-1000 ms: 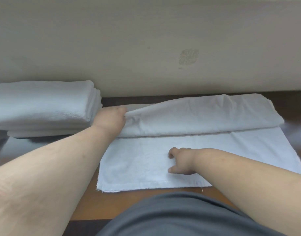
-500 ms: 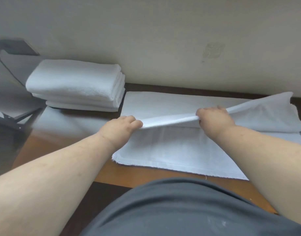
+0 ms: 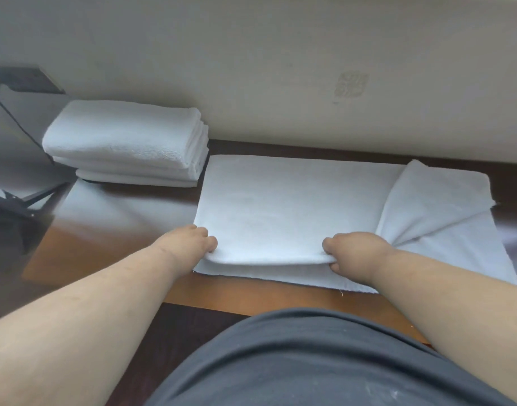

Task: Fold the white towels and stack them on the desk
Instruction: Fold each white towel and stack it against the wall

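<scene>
**Both hands pinch the folded edge of a towel at the desk's near side**

A plain cream wall backs a brown wooden desk with a glossy top. On it lies a white terry towel, its upper layer folded towards the person and covering most of the lower layer. The left hand pinches the near left corner of that folded layer, fingers closed on the cloth. The right hand grips the same edge further right, thumb beneath and fingers on top. To the right of that hand the towel bunches into a raised, creased flap. A stack of folded white towels sits at the far left against the wall, just beside the spread towel. A grey shirt fills the bottom of the view.
</scene>
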Available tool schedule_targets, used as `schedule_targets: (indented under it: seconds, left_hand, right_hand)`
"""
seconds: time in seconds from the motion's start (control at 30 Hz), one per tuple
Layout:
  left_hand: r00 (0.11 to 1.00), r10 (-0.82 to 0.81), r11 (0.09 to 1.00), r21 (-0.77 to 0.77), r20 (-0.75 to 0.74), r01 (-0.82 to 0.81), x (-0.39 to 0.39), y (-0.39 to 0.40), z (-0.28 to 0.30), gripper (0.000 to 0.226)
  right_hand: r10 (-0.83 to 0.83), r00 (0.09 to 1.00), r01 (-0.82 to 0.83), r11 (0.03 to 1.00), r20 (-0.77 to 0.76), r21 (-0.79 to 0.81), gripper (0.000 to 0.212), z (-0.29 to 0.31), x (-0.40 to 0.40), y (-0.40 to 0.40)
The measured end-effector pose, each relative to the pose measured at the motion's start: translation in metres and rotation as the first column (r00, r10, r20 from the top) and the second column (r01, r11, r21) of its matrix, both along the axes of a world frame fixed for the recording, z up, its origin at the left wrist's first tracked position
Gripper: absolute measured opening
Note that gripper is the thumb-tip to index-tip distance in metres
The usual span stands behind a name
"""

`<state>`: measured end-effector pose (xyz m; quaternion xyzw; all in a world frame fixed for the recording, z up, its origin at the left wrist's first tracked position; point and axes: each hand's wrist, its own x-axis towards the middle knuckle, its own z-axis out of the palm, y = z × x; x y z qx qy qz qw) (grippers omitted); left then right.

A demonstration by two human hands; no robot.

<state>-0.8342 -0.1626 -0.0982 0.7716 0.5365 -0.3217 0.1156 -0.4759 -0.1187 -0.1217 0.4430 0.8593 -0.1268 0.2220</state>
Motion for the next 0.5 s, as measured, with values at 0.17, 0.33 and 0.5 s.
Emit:
schedule_targets:
  seconds: [0.17,0.33,0.5]
  left_hand:
    - [0.992,0.124,0.983,-0.136,-0.025,-0.126,0.009,0.0,-0.013,0.032]
    - [0.965,0.079,0.951,-0.271,-0.249,-0.148,0.043,0.022,-0.001,0.059]
    - [0.904,-0.055,0.917,-0.378,-0.425,-0.122,0.122,0.051,0.013,0.068]
  right_hand:
    - [-0.081,0.994,0.088,0.992,0.079,-0.088,0.01,-0.002,-0.001,-0.005]
    - [-0.045,0.979,0.043,0.999,0.2,0.011,0.013,0.01,0.018,-0.002]
    - [-0.114,0.973,0.106,0.993,0.201,0.051,0.031,0.026,0.054,0.002]
